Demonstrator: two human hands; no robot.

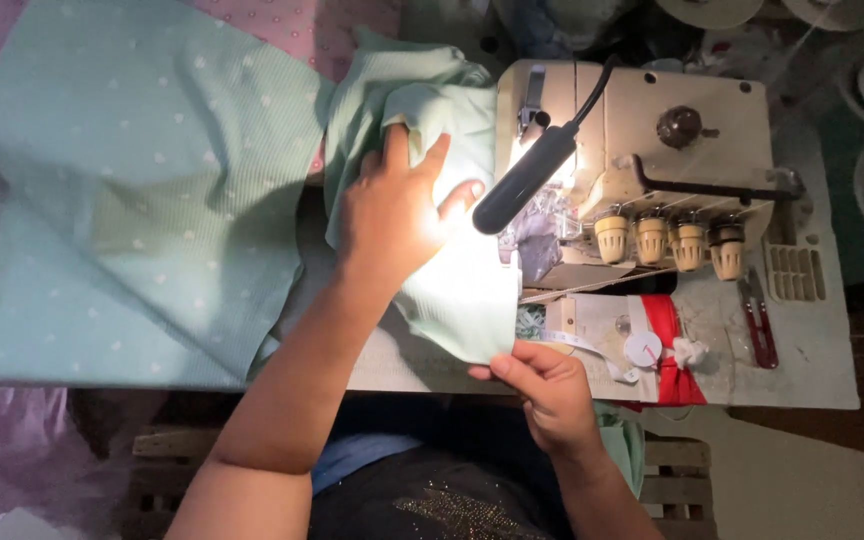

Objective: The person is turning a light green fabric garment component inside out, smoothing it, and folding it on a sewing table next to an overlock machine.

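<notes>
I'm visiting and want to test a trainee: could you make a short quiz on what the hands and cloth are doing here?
1. True or false: the left hand lies flat on the mint green cloth.
2. What does the right hand pinch?
3. Which lies right of the sewing machine: A red snips, B a hammer?

Key: 1 true; 2 the cloth's near edge; 3 A.

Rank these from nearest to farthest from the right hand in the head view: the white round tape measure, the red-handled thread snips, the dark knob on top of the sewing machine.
From the right hand:
1. White round tape measure, just right of it on the table.
2. Red-handled thread snips, farther right, near the table's edge.
3. Dark knob, atop the cream sewing machine, far above.
</notes>
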